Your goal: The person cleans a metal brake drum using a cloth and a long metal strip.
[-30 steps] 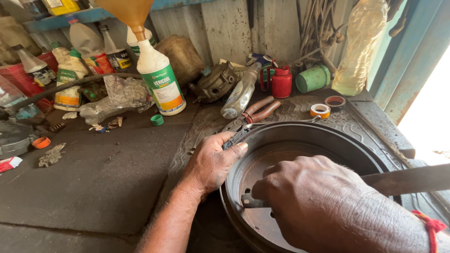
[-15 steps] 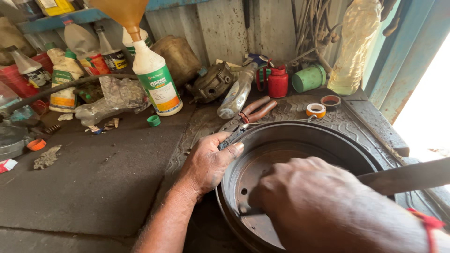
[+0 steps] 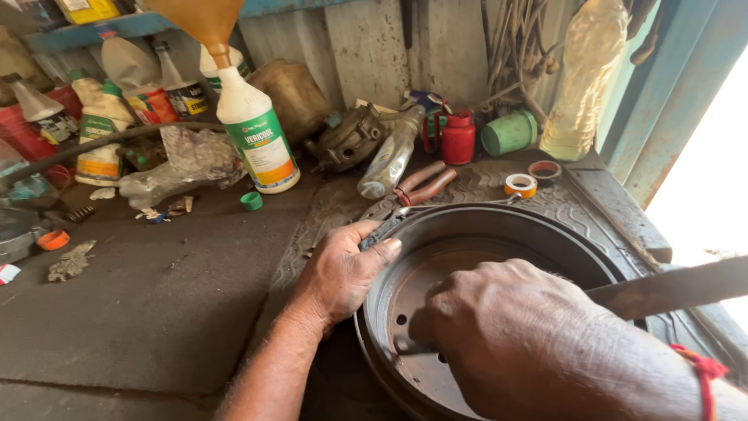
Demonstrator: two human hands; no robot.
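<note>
Item: brake drum (image 3: 499, 234), round, dark rusted steel, shallow bowl shape with a raised rim and a flat, brown-pitted floor drilled with small holes; it lies open side up at the near right corner of the workbench (image 3: 156, 304), on a ribbed rubber mat (image 3: 475, 183). My left hand (image 3: 347, 269) is clamped over the drum's left rim, thumb inside the rim, fingers curled outside, pressing a thin dark tool against the edge. My right hand (image 3: 514, 335) sits knuckles-up inside the bowl, closed around a flat metal tool (image 3: 413, 347) whose tip lies on the floor beside a hole, long axis running left to right, tip pointing left; the hand hides the rest. A long rusty flat bar (image 3: 670, 288) crosses the drum's right rim. Toward the back edge: red-handled pliers (image 3: 425, 183), tape rolls (image 3: 520, 185), a white bottle with a green label (image 3: 253, 132) carrying an amber funnel (image 3: 202, 19), a red oil can (image 3: 458, 139), a green cap (image 3: 251, 200).
</note>
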